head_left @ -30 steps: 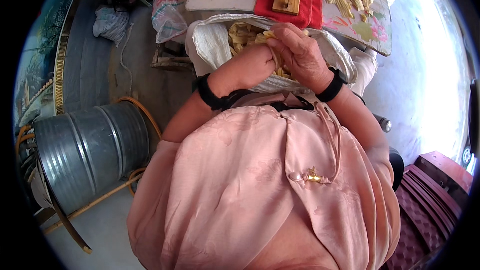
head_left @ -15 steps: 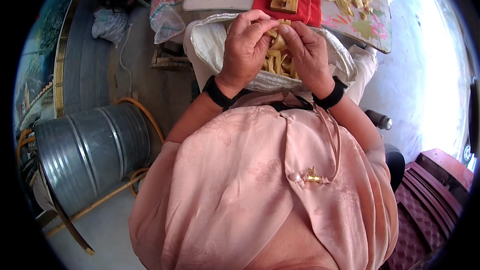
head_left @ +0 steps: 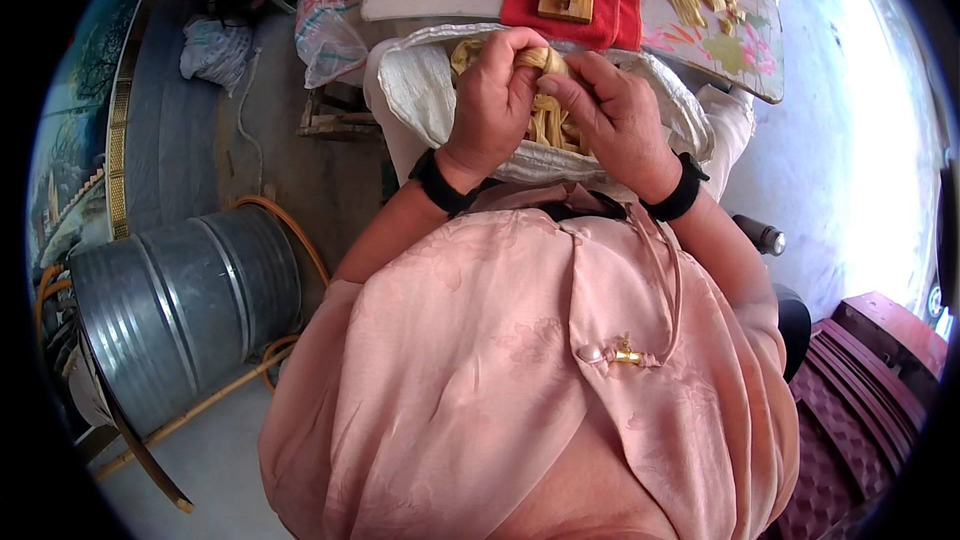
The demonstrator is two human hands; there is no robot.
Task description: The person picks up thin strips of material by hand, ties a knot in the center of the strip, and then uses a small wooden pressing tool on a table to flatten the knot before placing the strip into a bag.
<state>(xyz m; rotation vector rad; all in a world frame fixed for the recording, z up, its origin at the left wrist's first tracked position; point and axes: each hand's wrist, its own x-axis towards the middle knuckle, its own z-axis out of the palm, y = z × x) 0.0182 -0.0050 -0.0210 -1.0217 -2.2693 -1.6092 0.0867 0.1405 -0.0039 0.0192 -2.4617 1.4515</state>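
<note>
Left hand [head_left: 490, 110] and right hand [head_left: 622, 125], fingers [head_left: 512, 40] clamped on 1 folded yellow strip [head_left: 540, 59], meet above an open white sack [head_left: 415, 90]; from where I stand, a slack pinch could drop it among the pieces [head_left: 548, 128] inside, a hard tug could split it.

Bent straw-coloured strip [head_left: 541, 58] over an open white sack [head_left: 418, 90].
The left hand [head_left: 490, 105] and right hand [head_left: 620, 118] hold it between them, close together.
</note>
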